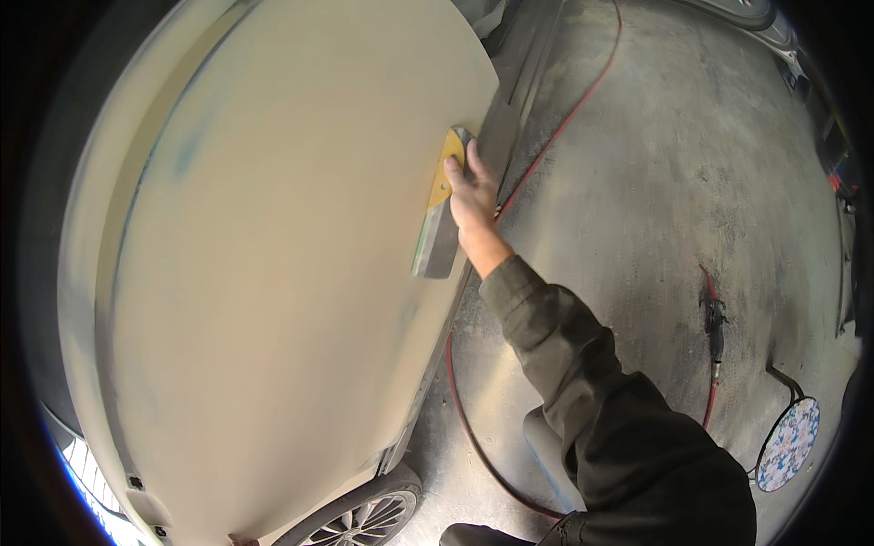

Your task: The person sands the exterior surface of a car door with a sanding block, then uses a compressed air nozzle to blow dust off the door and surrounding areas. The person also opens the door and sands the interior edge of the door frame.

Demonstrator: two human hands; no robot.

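Note:
My right hand (473, 196) is closed round a long sanding block (439, 241) with a yellow upper part and a grey, flat lower part. My thumb lies over the yellow part, with the fingers along the far side. The block lies near the right edge of a large beige car body panel (273, 237), which has faint blue and greenish patches. At the bottom edge, a small brownish patch (244, 540) on the panel may be a bit of my left hand; its fingers cannot be made out.
A car wheel (360, 520) sits below the panel. On the stained grey floor (637, 182) a red hose (569, 118) runs beside the car. A dark air tool or hose fitting (715, 323) lies farther right, near a round stool with a patterned seat (789, 444).

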